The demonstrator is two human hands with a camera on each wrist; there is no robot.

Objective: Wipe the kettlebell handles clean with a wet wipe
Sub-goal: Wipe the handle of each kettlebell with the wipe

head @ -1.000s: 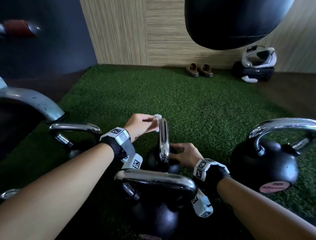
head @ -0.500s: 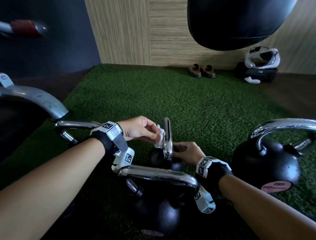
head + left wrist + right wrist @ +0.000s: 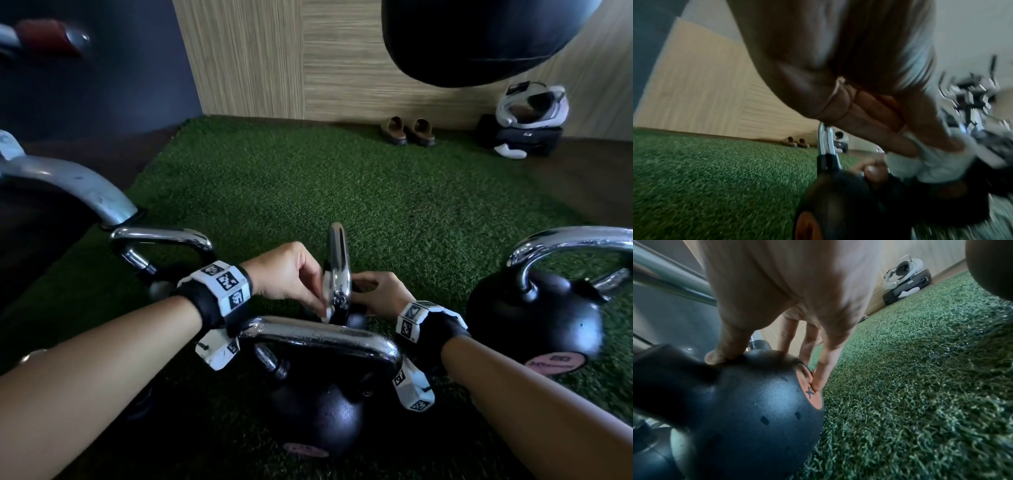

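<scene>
A small black kettlebell (image 3: 354,320) stands on the turf with its chrome handle (image 3: 339,260) edge-on to me. My left hand (image 3: 322,305) pinches a white wet wipe (image 3: 325,303) against the lower left side of that handle. In the left wrist view the wipe (image 3: 931,162) is bunched under my fingertips beside the handle (image 3: 827,142). My right hand (image 3: 371,294) grips the same kettlebell's ball (image 3: 756,402), thumb (image 3: 723,352) on top and fingers (image 3: 822,374) down its orange-labelled side.
A larger kettlebell (image 3: 318,411) with a chrome handle (image 3: 322,337) stands just in front of my wrists. Another kettlebell (image 3: 534,308) is at the right and a third handle (image 3: 161,236) at the left. A punching bag (image 3: 479,37) hangs overhead. Slippers (image 3: 407,132) lie by the far wall.
My left hand has slid the wipe from the top of the handle down its left side towards the base. My right hand has stayed on the kettlebell's ball.
</scene>
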